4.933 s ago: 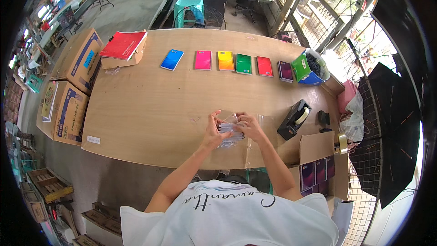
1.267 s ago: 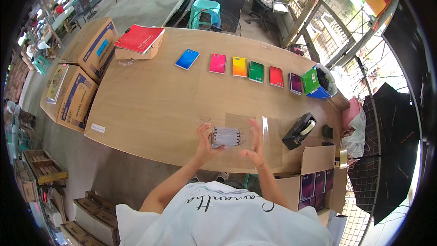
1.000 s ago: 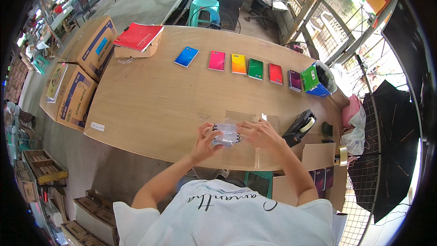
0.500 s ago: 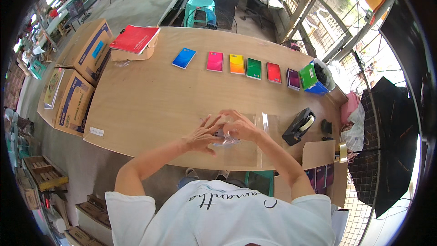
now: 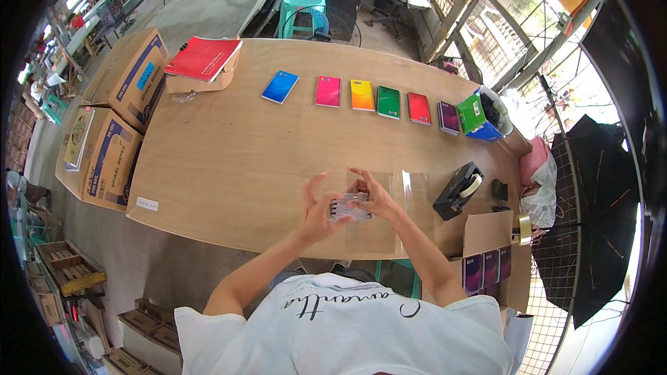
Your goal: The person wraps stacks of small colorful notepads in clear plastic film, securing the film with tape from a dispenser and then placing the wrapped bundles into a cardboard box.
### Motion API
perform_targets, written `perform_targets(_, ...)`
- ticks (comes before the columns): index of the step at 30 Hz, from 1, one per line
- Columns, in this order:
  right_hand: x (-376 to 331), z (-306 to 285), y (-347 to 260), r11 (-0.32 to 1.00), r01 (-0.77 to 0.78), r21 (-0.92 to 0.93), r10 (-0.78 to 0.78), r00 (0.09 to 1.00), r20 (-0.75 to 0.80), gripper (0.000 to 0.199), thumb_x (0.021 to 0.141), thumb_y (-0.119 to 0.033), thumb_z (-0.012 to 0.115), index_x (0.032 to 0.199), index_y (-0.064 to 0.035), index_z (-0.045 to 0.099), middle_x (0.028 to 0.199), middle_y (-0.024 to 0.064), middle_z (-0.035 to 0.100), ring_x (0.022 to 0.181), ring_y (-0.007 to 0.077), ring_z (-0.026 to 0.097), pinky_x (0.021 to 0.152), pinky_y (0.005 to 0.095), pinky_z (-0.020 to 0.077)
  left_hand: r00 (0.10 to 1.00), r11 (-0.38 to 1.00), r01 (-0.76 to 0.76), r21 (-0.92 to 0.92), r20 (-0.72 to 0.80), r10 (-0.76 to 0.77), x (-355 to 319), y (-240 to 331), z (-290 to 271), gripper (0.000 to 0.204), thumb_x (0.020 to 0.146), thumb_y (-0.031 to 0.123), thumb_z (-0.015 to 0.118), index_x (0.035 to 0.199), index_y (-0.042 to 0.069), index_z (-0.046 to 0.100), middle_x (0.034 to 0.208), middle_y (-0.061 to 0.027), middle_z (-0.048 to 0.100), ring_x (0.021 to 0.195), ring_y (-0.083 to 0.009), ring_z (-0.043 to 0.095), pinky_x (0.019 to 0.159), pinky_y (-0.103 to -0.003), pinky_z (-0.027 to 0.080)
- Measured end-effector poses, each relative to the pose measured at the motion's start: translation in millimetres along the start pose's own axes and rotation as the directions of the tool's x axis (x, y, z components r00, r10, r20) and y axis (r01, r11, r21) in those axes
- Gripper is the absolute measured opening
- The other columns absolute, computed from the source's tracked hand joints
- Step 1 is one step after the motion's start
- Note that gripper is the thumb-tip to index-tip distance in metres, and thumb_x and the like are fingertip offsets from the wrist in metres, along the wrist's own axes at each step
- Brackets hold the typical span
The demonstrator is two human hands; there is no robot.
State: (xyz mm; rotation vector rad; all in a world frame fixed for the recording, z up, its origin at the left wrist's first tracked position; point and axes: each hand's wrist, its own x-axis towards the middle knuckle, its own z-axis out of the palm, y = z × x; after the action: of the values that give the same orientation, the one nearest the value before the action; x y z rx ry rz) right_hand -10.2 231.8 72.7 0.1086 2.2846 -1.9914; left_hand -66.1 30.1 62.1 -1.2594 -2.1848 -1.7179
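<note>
A small spiral notepad (image 5: 351,208) with a pale, shiny face, apparently in clear plastic, is held above the near part of the table. My left hand (image 5: 319,215) grips its coil side, thumb along the near edge and fingers curled up on the far side. At the other end my right hand (image 5: 377,198) pinches it between thumb and fingers. Under and beside the right hand lie clear plastic sheets (image 5: 415,201). Further right stands a black tape dispenser (image 5: 458,191) with a roll of tape.
Blue (image 5: 281,87), pink (image 5: 328,92), yellow (image 5: 361,95), green (image 5: 388,102), red (image 5: 419,107) and purple (image 5: 448,118) notebooks line the table's far side. An open carton (image 5: 486,232) of purple notebooks stands at right. Large cartons (image 5: 111,160) border the left edge.
My hands have drawn apart to the notepad's two ends, so its coil and face now show between them. Before, they overlapped it, with crinkled plastic under the fingers.
</note>
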Motion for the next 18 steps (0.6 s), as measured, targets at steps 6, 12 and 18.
perform_targets(6,2,-1,2,0.999,0.035,0.007,-0.035,0.999,-0.018,0.083,0.070,0.002,0.076,0.140,-0.0129,0.033,0.091,0.0051,0.059,0.089,0.0160,0.057,0.081,0.0307,0.0486,0.984,0.995,-0.030,0.094,0.175,0.013,2,9,-4,0.045,0.068,0.032,0.081,0.106,0.021,0.062,0.142,-0.0192,0.030,0.134,-0.0391,0.025,0.108,-0.054,0.019)
perform_targets(12,2,-2,2,0.998,0.057,-0.016,-0.057,0.998,0.007,0.084,0.067,0.008,0.072,0.139,-0.0113,0.034,0.092,0.0060,0.059,0.089,0.0164,0.058,0.082,0.0306,0.0492,0.975,0.999,-0.041,0.030,0.218,0.033,5,1,0,0.035,0.068,0.029,0.081,0.098,0.020,0.065,0.142,-0.0189,0.031,0.132,-0.0392,0.029,0.106,-0.051,0.024)
perform_targets(18,1,-2,7,0.996,0.040,-0.077,-0.042,0.999,-0.026,0.061,0.071,0.005,0.071,0.127,-0.0053,0.049,0.095,0.0042,0.059,0.090,0.0118,0.056,0.079,0.0265,0.0464,0.992,0.998,-0.037,0.057,0.122,0.029,-2,1,8,0.023,0.071,0.020,0.079,0.087,0.012,0.065,0.134,-0.0196,0.040,0.126,-0.0391,0.038,0.101,-0.048,0.033)
